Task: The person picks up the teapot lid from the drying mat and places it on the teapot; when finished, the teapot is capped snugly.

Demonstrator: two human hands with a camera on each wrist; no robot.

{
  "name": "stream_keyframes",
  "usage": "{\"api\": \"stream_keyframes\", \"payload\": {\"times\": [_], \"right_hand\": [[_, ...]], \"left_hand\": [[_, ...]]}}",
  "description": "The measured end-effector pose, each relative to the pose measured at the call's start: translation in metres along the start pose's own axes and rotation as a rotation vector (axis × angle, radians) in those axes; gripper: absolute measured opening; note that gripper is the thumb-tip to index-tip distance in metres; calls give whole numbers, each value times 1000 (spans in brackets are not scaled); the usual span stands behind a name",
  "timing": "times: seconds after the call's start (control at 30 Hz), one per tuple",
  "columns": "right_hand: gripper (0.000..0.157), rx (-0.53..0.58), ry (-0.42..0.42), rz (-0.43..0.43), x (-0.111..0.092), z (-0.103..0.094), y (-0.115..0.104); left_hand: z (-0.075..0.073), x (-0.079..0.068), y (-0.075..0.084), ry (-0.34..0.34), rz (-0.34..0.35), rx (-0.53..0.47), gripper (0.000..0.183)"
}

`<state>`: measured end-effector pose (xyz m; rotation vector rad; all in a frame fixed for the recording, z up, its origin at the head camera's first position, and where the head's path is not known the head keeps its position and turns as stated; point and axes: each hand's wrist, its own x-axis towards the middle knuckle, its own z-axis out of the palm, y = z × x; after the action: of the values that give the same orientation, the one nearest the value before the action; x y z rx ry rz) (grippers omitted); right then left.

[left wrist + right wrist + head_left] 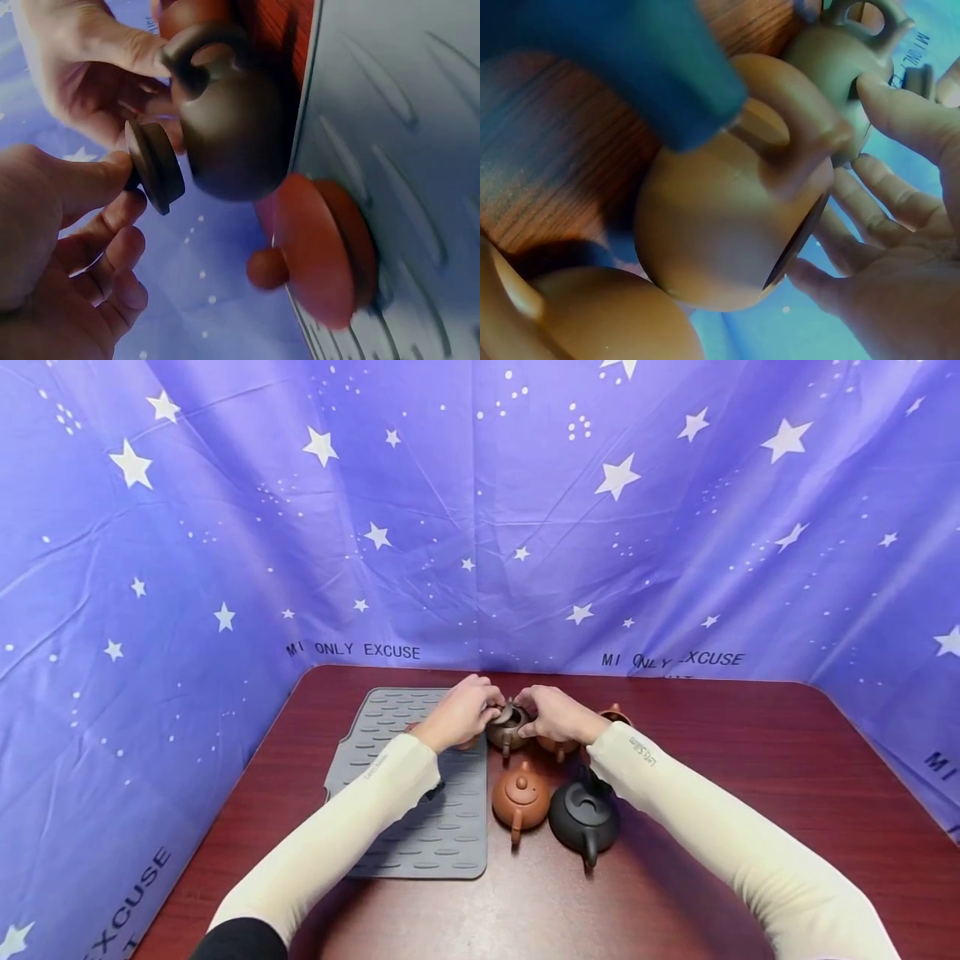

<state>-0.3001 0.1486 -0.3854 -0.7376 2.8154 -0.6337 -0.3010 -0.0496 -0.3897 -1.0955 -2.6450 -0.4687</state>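
Note:
My left hand (467,714) pinches a dark brown teapot lid (157,169) by its knob. It holds the lid tilted beside the mouth of a dark brown teapot (507,742). On that pot's other side is my right hand (561,714), thumb at the rim and fingers against the body in the right wrist view. The pot stands upright just off the right edge of a grey ridged mat (420,853). A red-orange lid (319,251) with a round knob lies on the mat, mostly behind my left hand in the head view.
An orange-brown teapot (727,217) without its lid stands close by my right hand. Another orange one (615,717) is partly behind my right wrist. Nearer to me are a lidded orange teapot (521,799) and a black teapot (585,817). A starry purple cloth (480,527) surrounds the table.

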Motion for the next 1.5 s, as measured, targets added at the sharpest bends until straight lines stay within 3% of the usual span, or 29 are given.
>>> {"api": "stream_keyframes", "payload": {"times": [0.33,0.57,0.7,0.93,1.1,1.33,1.5], "right_hand": [[43,-17,-7,-21,1,1,-1],[40,-30,-44,4,1,-2,-6],[44,-35,-23,-4,-4,-8,-7],[50,22,55,-3,-29,-35,4],[48,16,78,33,-49,-44,26],[48,5,87,-2,-64,-30,50],[49,4,100,-23,-64,-21,49]], "left_hand": [[12,15,8,-58,-7,21,6],[15,14,9,-94,-40,39,8],[9,11,8,-84,-43,11,13],[-21,-19,-10,-21,-54,-32,17],[-37,-49,-33,-43,-93,-69,18],[-32,-74,-54,-135,-194,-98,25],[-23,-84,-63,-135,-206,-90,23]]}}
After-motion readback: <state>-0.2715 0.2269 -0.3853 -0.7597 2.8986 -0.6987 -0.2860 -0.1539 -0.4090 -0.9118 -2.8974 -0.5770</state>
